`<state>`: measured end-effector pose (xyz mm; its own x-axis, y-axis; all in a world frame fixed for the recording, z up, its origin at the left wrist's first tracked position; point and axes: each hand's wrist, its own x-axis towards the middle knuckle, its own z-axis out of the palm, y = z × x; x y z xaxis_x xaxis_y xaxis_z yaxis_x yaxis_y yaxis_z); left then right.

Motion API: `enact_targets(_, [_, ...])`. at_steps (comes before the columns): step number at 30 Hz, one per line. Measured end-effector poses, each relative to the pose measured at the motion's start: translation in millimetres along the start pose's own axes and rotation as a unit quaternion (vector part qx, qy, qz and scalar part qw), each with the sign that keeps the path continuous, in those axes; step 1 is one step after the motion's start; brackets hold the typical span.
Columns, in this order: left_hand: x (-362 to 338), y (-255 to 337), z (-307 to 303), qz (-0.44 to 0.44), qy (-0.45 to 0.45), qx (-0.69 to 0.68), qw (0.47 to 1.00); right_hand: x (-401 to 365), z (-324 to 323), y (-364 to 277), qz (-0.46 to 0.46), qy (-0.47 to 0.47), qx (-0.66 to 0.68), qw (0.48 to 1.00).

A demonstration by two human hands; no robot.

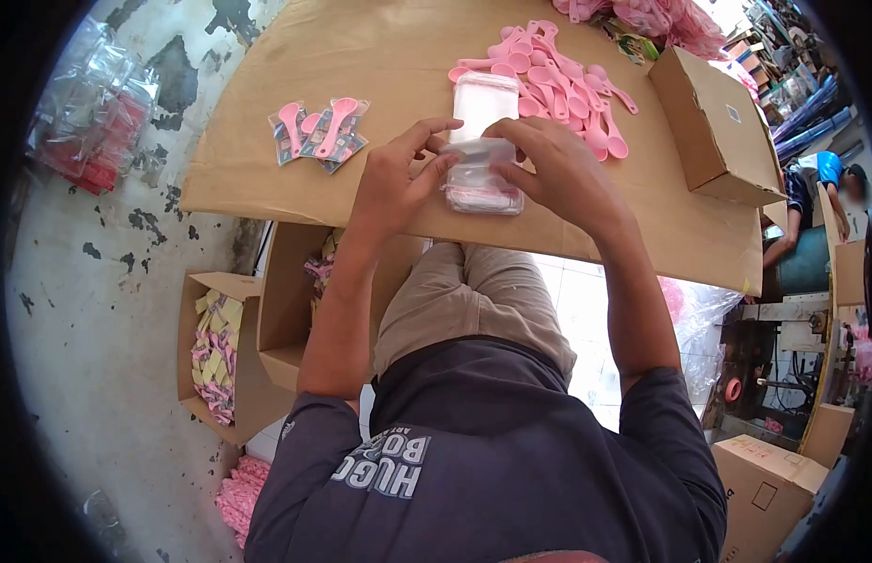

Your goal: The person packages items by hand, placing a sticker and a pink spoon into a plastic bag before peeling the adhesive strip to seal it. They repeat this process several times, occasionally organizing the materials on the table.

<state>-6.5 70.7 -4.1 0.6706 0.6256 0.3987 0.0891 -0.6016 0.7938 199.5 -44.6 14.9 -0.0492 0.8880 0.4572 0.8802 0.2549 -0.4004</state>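
Over the stack of clear plastic bags (486,98) near the table's front edge, both of my hands work on one clear plastic bag (475,158). My left hand (398,178) pinches its left side between thumb and fingers. On the other side, my right hand (560,174) grips the bag with bent fingers. Just beyond the stack lies a heap of pink measuring spoons (563,84). To the left, a few pink spoons in clear bags with printed cards (328,131) rest overlapping on the cardboard-covered table (248,188).
A cardboard box (708,131) stands at the table's right end. Open boxes (215,347) of packed pieces sit below left. Clear bags (93,113) hang on the left wall. Another person (821,188) is at the far right, near a closed carton (769,483).
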Motion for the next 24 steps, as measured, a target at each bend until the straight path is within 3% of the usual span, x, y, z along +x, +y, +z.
enact_targets(3, [-1,-1,-2,-0.007,-0.004,-0.006,1.0,6,6,10,-0.02,0.008,0.013,1.0])
enact_targets(5, [-2,-2,-1,-0.01,-0.009,-0.01,1.0,9,3,11,0.025,-0.036,0.07,0.997])
enact_targets(9, [-6,-7,5,0.056,0.109,-0.026,0.992,16,-19,-2,0.066,-0.024,0.097,0.993])
enact_targets(14, [-19,-2,13,0.081,0.204,-0.038,0.975,35,-48,-3,0.077,0.17,0.02,0.982])
enact_targets(15, [-22,3,12,0.105,0.154,0.023,0.982,43,-51,3,0.027,0.233,0.037,0.971])
enact_targets(18, [-19,9,14,0.147,0.077,0.106,0.98,49,-67,7,0.055,0.3,0.032,0.952])
enact_targets(20, [-17,12,17,0.164,0.052,0.129,0.977,48,-78,-2,0.077,0.309,0.07,0.945])
enact_targets(22, [-17,15,19,0.124,0.14,0.068,0.98,42,-91,-9,0.062,0.291,0.085,0.951])
enact_targets(24, [-11,21,13,0.117,0.169,0.022,0.978,34,-99,-17,0.043,0.254,0.128,0.958])
